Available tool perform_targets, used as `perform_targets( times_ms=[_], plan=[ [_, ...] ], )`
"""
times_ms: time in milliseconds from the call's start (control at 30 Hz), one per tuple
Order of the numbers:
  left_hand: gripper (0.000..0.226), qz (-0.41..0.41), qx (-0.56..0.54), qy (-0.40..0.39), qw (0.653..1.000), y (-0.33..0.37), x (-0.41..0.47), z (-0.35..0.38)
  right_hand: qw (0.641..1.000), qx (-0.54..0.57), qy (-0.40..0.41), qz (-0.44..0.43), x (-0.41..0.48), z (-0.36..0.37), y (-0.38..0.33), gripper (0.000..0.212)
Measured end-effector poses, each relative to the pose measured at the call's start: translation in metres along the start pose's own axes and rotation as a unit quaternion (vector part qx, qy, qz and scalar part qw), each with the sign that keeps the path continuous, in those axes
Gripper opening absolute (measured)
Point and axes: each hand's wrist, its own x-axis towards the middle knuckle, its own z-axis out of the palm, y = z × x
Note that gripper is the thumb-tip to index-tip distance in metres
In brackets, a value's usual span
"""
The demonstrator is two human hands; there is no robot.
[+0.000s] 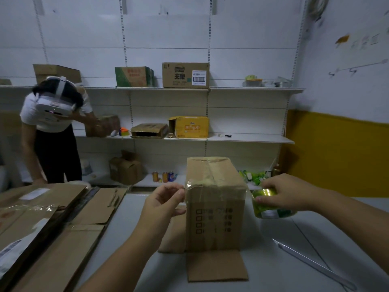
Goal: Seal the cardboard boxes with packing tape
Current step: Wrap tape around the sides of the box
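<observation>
A tall brown cardboard box [214, 207] stands upright on the pale table [273, 260], its bottom flaps splayed out toward me. Clear packing tape lies across its top edge from left to right. My left hand [166, 201] pinches the loose tape end at the box's upper left corner. My right hand [288, 192] grips the tape roll [269, 205], which looks green and clear, just right of the box at the height of its top.
Flattened cardboard boxes [52, 224] lie stacked on the left of the table. A long white strip [311, 264] lies at the right. Behind stand shelves [189, 138] with boxes and cans. A person [52, 131] wearing a headset bends over at the left.
</observation>
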Motion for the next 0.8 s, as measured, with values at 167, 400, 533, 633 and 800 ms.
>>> perform_targets(
  times_ms=[167,400,533,633,800],
  plan=[
    [0.026,0.013,0.067,0.09,0.994,0.007,-0.004,0.01,1.0,-0.005,-0.01,0.025,-0.002,0.003,0.007,0.033],
    [0.049,0.433,0.568,-0.087,0.694,0.038,0.012,0.036,0.999,0.009,-0.007,0.052,-0.011,-0.003,0.023,0.037],
    [0.045,0.351,0.583,-0.143,0.719,0.027,0.032,0.036,0.998,0.017,0.027,0.06,-0.019,-0.007,0.031,0.04],
    [0.039,0.377,0.538,-0.135,0.742,0.02,0.033,0.032,0.995,0.053,0.037,0.078,-0.034,-0.017,0.034,0.04],
    [0.039,0.437,0.521,-0.157,0.716,0.033,0.003,0.012,0.988,0.142,0.027,0.056,-0.08,-0.035,0.014,0.052]
  ],
)
